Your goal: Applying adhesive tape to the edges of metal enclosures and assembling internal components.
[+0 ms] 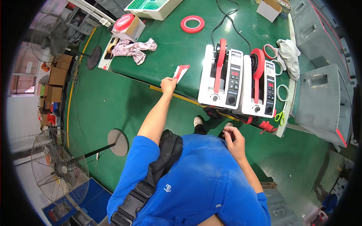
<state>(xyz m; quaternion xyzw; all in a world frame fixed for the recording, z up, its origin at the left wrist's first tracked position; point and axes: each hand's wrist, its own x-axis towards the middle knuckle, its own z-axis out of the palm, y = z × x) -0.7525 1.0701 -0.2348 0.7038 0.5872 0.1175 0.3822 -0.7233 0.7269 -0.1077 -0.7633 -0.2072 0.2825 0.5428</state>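
Observation:
My left hand (pixel 168 86) reaches to the near edge of the green table (pixel 166 49). Its fingers are closed on the near end of a small flat red and white piece (pixel 182 71), whose exact kind I cannot make out. My right hand (pixel 235 142) is in front of my body with its fingers curled together; whatever it may hold is hidden. Beyond it, at the table's front edge, stand two white electric tape dispensers, a left one (pixel 206 84) and a right one (pixel 245 101). Each is loaded with a roll of red tape.
A loose red tape roll (pixel 192 24), a crumpled patterned cloth (pixel 139 51) and a white-green tray (pixel 158 13) lie on the table. Yellow-green scissors (pixel 279 117) and red tape scraps (pixel 267 126) are at the right front corner. A fan (pixel 62 169) stands left; grey cabinets (pixel 320 105) stand right.

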